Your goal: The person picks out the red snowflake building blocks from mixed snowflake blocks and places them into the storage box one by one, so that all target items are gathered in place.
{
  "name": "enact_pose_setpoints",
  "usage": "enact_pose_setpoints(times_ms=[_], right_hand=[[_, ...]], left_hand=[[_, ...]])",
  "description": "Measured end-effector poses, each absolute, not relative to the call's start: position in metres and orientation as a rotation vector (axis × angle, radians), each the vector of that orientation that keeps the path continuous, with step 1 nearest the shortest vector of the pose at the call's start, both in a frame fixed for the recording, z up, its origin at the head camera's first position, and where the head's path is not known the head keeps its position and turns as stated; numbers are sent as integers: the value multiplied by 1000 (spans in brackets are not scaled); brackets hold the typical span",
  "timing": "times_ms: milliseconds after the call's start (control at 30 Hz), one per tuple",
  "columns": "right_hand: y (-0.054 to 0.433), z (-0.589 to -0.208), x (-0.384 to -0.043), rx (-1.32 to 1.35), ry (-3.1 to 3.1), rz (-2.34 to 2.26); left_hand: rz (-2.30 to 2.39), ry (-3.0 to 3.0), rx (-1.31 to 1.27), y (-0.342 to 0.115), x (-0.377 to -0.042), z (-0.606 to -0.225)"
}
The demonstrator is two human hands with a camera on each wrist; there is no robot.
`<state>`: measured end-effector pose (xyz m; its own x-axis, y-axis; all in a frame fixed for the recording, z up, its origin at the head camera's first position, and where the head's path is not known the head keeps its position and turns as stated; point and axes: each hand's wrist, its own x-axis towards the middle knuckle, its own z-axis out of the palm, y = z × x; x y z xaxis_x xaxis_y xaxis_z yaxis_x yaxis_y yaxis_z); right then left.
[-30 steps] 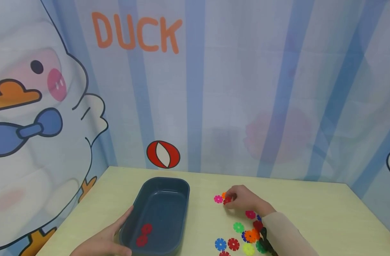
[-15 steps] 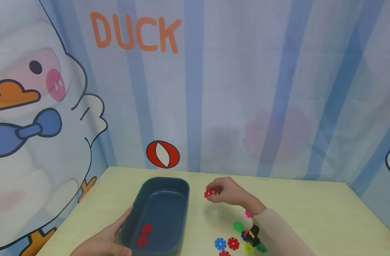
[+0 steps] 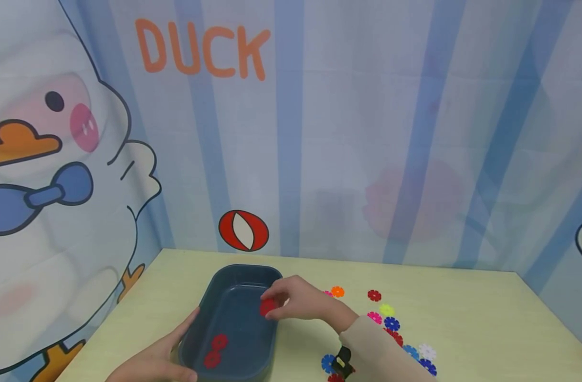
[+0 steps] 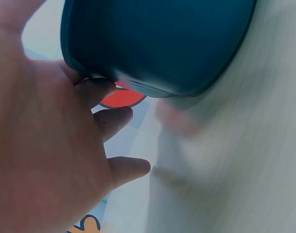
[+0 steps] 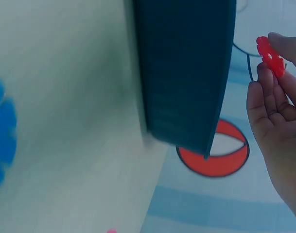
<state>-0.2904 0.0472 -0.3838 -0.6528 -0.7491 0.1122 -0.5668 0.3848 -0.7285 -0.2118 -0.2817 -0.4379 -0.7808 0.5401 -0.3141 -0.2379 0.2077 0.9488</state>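
Observation:
My right hand point(image 3: 305, 301) pinches a red notched plastic disc point(image 3: 267, 307) between thumb and fingers, above the right side of a dark blue-grey rectangular tub point(image 3: 240, 318). In the right wrist view, the red disc point(image 5: 271, 57) is held tilted, higher than the tub's rim. Two more red discs point(image 3: 219, 342) lie on the tub's floor near its front. At the tub's near-left side, my left hand point(image 3: 154, 356) holds the wall, thumb by the front corner. Its lower fingers stand apart from the tub in the left wrist view.
Several coloured notched discs lie on the pale table point(image 3: 467, 318), right of the tub, among them an orange disc point(image 3: 337, 292) and a dark red disc point(image 3: 374, 295). A blue disc point(image 3: 328, 363) lies near the black wrist strap point(image 3: 342, 362). A printed curtain point(image 3: 338, 132) hangs behind.
My right hand took the red disc from beside the orange and pink ones and carried it left to the tub. The left hand and the tub have stayed in place.

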Motion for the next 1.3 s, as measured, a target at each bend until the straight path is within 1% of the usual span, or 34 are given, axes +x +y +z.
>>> enact_pose_setpoints(times_ms=[267,533,1133,1300], right_hand=[[6,-389,-279,-1201,2392,-1001],[-19,-395,-276,-1204,2317,-917],[-48,-417,-276,-1055,2175,-787],[-52,-419,-277,-1095,2207,-704]], left_hand=[[1615,1905,287,-283,-212,-439],[1547,2015,320,-281,-212,-435],[1563,1973,313,-283,-214,-437],[1550,1996,320,-283,-214,-437]])
